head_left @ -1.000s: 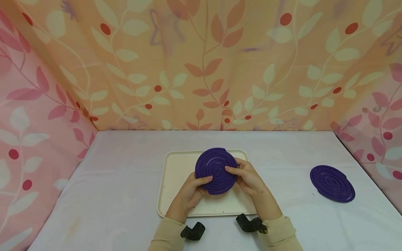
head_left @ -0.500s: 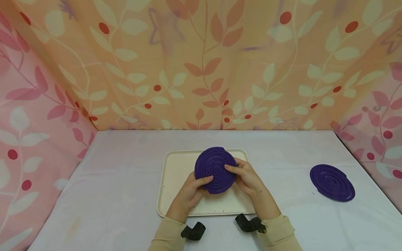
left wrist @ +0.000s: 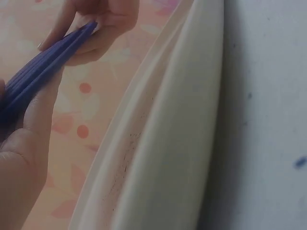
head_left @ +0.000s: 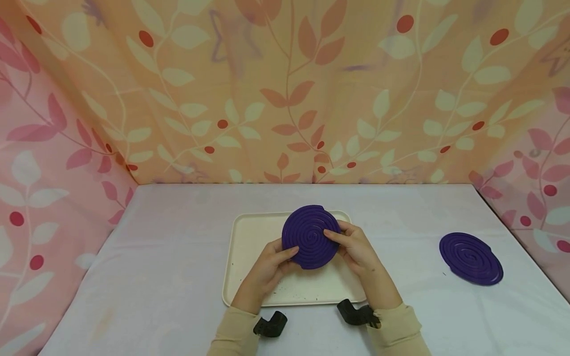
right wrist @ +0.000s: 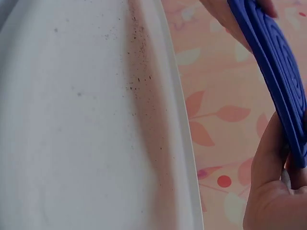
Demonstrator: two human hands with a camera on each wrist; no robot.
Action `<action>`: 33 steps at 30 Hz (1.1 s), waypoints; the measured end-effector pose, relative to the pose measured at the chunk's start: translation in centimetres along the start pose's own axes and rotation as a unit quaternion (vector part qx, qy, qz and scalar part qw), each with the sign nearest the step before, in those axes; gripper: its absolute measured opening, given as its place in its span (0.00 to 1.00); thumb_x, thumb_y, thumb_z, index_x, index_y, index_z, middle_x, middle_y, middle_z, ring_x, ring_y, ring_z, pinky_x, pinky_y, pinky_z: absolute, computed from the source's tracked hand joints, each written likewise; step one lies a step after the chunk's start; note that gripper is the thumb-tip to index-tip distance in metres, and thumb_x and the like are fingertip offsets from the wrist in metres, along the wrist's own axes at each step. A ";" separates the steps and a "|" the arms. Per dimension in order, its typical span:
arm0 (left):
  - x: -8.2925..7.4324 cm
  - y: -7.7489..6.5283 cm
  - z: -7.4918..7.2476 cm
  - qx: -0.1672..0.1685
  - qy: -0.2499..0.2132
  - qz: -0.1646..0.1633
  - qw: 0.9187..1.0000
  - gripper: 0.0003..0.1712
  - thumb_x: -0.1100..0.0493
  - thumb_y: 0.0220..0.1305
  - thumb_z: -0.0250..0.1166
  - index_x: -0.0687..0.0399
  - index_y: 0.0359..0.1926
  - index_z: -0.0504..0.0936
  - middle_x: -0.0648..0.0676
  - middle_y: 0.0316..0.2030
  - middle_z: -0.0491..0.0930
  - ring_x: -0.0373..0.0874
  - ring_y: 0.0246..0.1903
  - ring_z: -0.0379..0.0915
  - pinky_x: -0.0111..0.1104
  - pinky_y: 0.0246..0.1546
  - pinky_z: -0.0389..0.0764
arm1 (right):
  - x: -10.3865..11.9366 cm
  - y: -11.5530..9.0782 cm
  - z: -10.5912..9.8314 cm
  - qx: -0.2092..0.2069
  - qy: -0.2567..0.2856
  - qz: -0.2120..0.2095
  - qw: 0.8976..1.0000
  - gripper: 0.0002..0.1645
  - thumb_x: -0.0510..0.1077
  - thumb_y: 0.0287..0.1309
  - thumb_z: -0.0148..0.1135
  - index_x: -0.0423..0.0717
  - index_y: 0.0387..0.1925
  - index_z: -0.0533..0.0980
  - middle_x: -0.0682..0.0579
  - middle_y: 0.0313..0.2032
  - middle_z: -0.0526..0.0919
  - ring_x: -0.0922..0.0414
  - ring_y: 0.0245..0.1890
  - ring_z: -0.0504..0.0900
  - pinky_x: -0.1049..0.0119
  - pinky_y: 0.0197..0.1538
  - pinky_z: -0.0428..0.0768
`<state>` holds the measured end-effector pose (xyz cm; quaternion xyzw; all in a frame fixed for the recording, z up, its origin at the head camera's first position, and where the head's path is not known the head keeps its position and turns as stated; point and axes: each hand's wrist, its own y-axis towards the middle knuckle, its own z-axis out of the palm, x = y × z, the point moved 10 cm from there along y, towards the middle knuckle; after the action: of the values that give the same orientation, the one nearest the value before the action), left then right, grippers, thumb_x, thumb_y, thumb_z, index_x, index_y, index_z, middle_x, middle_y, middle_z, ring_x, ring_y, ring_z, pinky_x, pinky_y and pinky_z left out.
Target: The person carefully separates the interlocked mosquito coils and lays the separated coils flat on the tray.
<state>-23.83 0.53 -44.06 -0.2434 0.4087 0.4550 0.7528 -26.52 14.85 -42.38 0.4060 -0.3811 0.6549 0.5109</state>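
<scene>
A round purple spiral mat (head_left: pixel 311 247) is held up over a cream tray (head_left: pixel 249 227), its coiled face tilted toward the head camera. My left hand (head_left: pixel 267 269) pinches its lower left edge, thumb on the front and fingers behind. On the right edge my right hand (head_left: pixel 358 249) grips it the same way, thumb tip lying near the spiral's middle. Both wrist views show the mat edge-on: in the left wrist view the mat (left wrist: pixel 48 67) looks thin and ridged, and in the right wrist view the mat (right wrist: pixel 276 72) slants between both hands.
A second purple spiral mat (head_left: pixel 471 258) lies flat on the white tablecloth (head_left: pixel 156 257) at the right. Small dark crumbs (right wrist: pixel 136 79) are scattered in the tray. Patterned curtains (head_left: pixel 285 99) enclose the table at the back and sides.
Both hands, still gripping the mat, have shifted it slightly to the right and up in the head view. The second mat and the tray stay in place.
</scene>
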 end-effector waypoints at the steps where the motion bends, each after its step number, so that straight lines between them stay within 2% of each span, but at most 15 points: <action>1: -0.2 0.0 -0.1 0.001 -0.002 0.005 1.000 0.24 0.70 0.68 0.49 0.79 0.62 0.59 0.54 0.44 0.80 0.42 0.42 0.79 0.32 0.43 0.81 | 0.1 0.0 -0.2 -0.002 -0.002 -0.002 1.000 0.16 0.27 0.61 0.52 0.48 0.35 0.80 0.54 0.32 0.84 0.62 0.31 0.82 0.72 0.35 0.81; 4: -0.8 -0.1 -0.1 0.012 -0.005 0.025 1.000 0.24 0.68 0.72 0.45 0.82 0.63 0.56 0.53 0.44 0.81 0.42 0.43 0.79 0.32 0.43 0.81 | 0.4 0.0 -0.6 -0.007 0.001 -0.005 1.000 0.18 0.29 0.64 0.50 0.50 0.31 0.82 0.56 0.28 0.84 0.64 0.27 0.81 0.74 0.32 0.80; 7: -1.3 -0.1 -0.3 0.011 0.002 0.038 0.999 0.25 0.66 0.73 0.43 0.83 0.63 0.54 0.53 0.43 0.81 0.42 0.44 0.79 0.31 0.43 0.81 | 0.8 0.0 -0.9 -0.007 -0.003 -0.014 1.000 0.20 0.30 0.65 0.48 0.52 0.29 0.83 0.58 0.26 0.83 0.66 0.26 0.80 0.74 0.31 0.78; 14: -1.6 -0.2 -0.7 0.002 -0.006 0.035 0.999 0.24 0.67 0.74 0.41 0.84 0.63 0.54 0.55 0.44 0.81 0.44 0.44 0.80 0.33 0.44 0.81 | 1.4 -0.1 -0.8 -0.005 -0.050 -0.034 0.998 0.18 0.30 0.63 0.52 0.53 0.32 0.83 0.57 0.30 0.83 0.66 0.29 0.80 0.74 0.34 0.79; 19: -1.5 -0.1 -0.6 0.012 -0.023 0.033 0.999 0.25 0.66 0.74 0.41 0.86 0.62 0.53 0.56 0.43 0.81 0.44 0.44 0.79 0.33 0.44 0.81 | 1.7 -0.1 -1.0 -0.012 -0.065 -0.045 0.997 0.19 0.29 0.63 0.52 0.54 0.35 0.83 0.58 0.33 0.84 0.66 0.31 0.81 0.74 0.38 0.80; 23: -1.9 -0.1 -0.2 0.055 -0.030 0.062 0.996 0.26 0.64 0.74 0.43 0.84 0.62 0.55 0.57 0.46 0.80 0.45 0.47 0.78 0.34 0.46 0.80 | 1.9 -0.1 -1.3 -0.032 -0.083 -0.059 0.994 0.14 0.29 0.61 0.54 0.42 0.43 0.81 0.58 0.34 0.84 0.65 0.34 0.81 0.73 0.40 0.81; 25: -2.0 -0.2 0.0 0.067 -0.030 0.075 0.994 0.26 0.62 0.74 0.45 0.83 0.62 0.57 0.58 0.47 0.80 0.45 0.47 0.78 0.34 0.46 0.80 | 2.2 -0.1 -1.7 -0.056 -0.103 -0.072 0.990 0.15 0.28 0.58 0.57 0.30 0.47 0.78 0.58 0.33 0.84 0.65 0.34 0.80 0.73 0.39 0.80; 28: -1.7 -0.1 -0.3 0.047 -0.020 0.068 0.996 0.26 0.62 0.74 0.45 0.82 0.62 0.57 0.57 0.47 0.80 0.45 0.47 0.78 0.34 0.46 0.80 | 2.6 -0.2 -2.3 -0.097 -0.131 -0.090 0.982 0.19 0.25 0.52 0.61 0.19 0.47 0.73 0.57 0.30 0.82 0.63 0.32 0.78 0.74 0.37 0.79; 30: -1.4 0.0 -0.7 0.018 -0.012 0.047 0.999 0.26 0.63 0.74 0.45 0.82 0.62 0.56 0.55 0.44 0.81 0.44 0.45 0.79 0.33 0.45 0.80 | 2.7 -0.3 -2.5 -0.113 -0.140 -0.095 0.979 0.20 0.24 0.49 0.63 0.18 0.46 0.72 0.56 0.29 0.81 0.62 0.30 0.77 0.75 0.35 0.79; 33: -1.0 0.1 -0.9 -0.009 -0.008 0.023 1.000 0.26 0.64 0.74 0.43 0.83 0.63 0.54 0.54 0.42 0.82 0.43 0.43 0.80 0.33 0.44 0.81 | 2.7 -0.3 -2.5 -0.113 -0.142 -0.090 0.979 0.18 0.25 0.49 0.64 0.20 0.44 0.73 0.54 0.28 0.79 0.62 0.29 0.76 0.74 0.33 0.79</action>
<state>-24.52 -0.62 -43.74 -0.2372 0.4040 0.4781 0.7429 -27.00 18.20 -40.85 0.4668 -0.4833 0.4949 0.5510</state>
